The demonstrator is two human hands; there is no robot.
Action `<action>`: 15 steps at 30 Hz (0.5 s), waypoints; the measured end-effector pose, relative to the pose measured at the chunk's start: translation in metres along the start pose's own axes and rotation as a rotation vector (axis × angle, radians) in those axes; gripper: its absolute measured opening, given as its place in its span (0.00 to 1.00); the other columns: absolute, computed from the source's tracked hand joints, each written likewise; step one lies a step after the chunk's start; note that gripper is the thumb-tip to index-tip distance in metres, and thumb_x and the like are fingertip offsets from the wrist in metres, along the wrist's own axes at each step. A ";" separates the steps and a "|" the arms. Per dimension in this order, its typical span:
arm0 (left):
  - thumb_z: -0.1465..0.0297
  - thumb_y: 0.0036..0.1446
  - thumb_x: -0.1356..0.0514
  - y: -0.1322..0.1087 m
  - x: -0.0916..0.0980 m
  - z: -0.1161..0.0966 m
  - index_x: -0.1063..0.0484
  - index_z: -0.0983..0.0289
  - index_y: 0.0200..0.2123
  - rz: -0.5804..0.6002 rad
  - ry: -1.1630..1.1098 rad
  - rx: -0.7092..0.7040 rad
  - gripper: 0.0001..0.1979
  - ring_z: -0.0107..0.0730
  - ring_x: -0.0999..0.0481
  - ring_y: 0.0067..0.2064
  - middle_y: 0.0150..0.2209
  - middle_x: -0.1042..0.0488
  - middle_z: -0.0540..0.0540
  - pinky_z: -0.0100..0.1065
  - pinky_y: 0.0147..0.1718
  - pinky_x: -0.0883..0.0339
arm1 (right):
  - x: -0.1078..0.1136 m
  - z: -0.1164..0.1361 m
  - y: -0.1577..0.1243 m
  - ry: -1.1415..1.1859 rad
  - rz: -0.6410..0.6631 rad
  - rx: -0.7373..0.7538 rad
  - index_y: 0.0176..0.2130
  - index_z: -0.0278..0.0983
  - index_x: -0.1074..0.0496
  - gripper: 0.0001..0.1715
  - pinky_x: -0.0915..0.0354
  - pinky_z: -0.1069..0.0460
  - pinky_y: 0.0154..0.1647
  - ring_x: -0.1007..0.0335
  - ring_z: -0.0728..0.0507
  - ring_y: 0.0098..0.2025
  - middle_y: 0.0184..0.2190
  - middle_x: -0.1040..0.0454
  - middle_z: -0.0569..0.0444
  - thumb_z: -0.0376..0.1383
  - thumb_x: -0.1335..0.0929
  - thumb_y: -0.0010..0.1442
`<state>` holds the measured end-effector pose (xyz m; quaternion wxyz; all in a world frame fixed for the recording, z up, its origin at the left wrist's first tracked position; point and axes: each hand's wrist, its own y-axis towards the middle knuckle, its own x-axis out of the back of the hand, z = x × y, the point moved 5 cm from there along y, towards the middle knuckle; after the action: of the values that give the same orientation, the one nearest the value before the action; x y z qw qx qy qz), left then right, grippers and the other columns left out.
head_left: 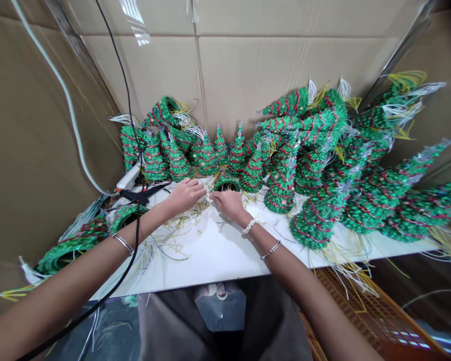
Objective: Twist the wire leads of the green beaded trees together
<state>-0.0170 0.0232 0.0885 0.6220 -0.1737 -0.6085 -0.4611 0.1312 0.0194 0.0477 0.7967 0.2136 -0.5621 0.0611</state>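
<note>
While I am following the work from afar through the head camera, the left hand [188, 194] and the right hand [228, 203] are meeting at the fingertips above the white table [210, 260]. I am seeing both sets of fingers drawn together, pinching a small pale piece [208, 196] between them; it is showing too small for me to tell what it is. Just behind the right hand, a green tinsel tree [225, 179] is lying on its side, its round open base facing the person. Wire scraps [186, 219] are littering the tabletop near the left hand. Farther back, upright trees [240, 153] are standing close together, while a black-handled tool [145, 194] is lying beyond the left forearm.
</note>
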 end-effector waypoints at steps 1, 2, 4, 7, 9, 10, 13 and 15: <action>0.70 0.65 0.45 0.000 -0.002 0.001 0.26 0.63 0.32 -0.005 -0.097 0.088 0.10 0.38 0.31 0.38 0.32 0.25 0.57 0.38 0.37 0.43 | 0.000 0.001 -0.001 -0.049 0.005 0.009 0.46 0.45 0.20 0.21 0.51 0.51 0.32 0.26 0.43 0.36 0.38 0.17 0.49 0.43 0.40 0.72; 0.69 0.64 0.44 -0.002 -0.005 0.003 0.27 0.63 0.30 -0.011 -0.212 0.196 0.10 0.37 0.31 0.36 0.31 0.26 0.56 0.37 0.35 0.43 | 0.001 0.003 -0.002 -0.089 0.007 0.028 0.48 0.45 0.21 0.20 0.50 0.51 0.33 0.27 0.43 0.36 0.38 0.18 0.48 0.42 0.41 0.72; 0.67 0.59 0.42 -0.006 -0.014 0.007 0.29 0.63 0.26 -0.021 -0.504 0.454 0.10 0.35 0.32 0.32 0.26 0.29 0.53 0.34 0.31 0.44 | 0.001 0.006 -0.003 -0.138 -0.008 0.091 0.48 0.45 0.21 0.18 0.50 0.50 0.34 0.28 0.42 0.37 0.37 0.18 0.48 0.39 0.40 0.72; 0.69 0.51 0.40 -0.015 -0.035 0.008 0.31 0.64 0.22 -0.003 -1.061 0.873 0.08 0.28 0.41 0.22 0.18 0.38 0.49 0.31 0.23 0.50 | 0.002 0.009 -0.004 -0.169 -0.079 0.210 0.46 0.43 0.21 0.17 0.50 0.48 0.39 0.31 0.41 0.39 0.36 0.18 0.48 0.35 0.39 0.71; 0.71 0.49 0.40 -0.018 -0.047 0.002 0.32 0.65 0.21 0.061 -1.433 1.083 0.07 0.23 0.49 0.18 0.16 0.45 0.46 0.29 0.19 0.57 | 0.002 0.010 -0.004 -0.180 -0.142 0.281 0.44 0.41 0.22 0.16 0.52 0.47 0.41 0.34 0.41 0.40 0.35 0.18 0.49 0.34 0.39 0.71; 0.71 0.49 0.40 -0.019 -0.050 -0.002 0.33 0.65 0.21 0.102 -1.584 1.150 0.07 0.22 0.53 0.18 0.16 0.48 0.45 0.28 0.17 0.61 | 0.002 0.010 -0.005 -0.184 -0.169 0.309 0.43 0.41 0.22 0.16 0.52 0.46 0.42 0.36 0.41 0.40 0.35 0.18 0.49 0.33 0.39 0.71; 0.71 0.50 0.41 -0.018 -0.049 -0.011 0.36 0.63 0.22 0.200 -1.772 1.212 0.07 0.22 0.58 0.17 0.17 0.54 0.43 0.27 0.16 0.64 | 0.002 0.010 -0.005 -0.188 -0.216 0.361 0.43 0.39 0.23 0.15 0.54 0.46 0.42 0.40 0.41 0.39 0.33 0.19 0.49 0.33 0.38 0.71; 0.70 0.53 0.42 -0.019 -0.042 -0.010 0.36 0.63 0.22 0.187 -1.605 1.166 0.09 0.24 0.54 0.18 0.17 0.52 0.44 0.28 0.17 0.60 | 0.001 0.010 -0.004 -0.186 -0.222 0.374 0.42 0.39 0.23 0.14 0.55 0.46 0.42 0.42 0.41 0.38 0.32 0.19 0.49 0.33 0.38 0.71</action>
<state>-0.0195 0.0206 0.0415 0.0483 -0.1486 -0.9641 0.2147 0.1240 0.0113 0.0507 0.6899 0.4227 -0.5850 0.0564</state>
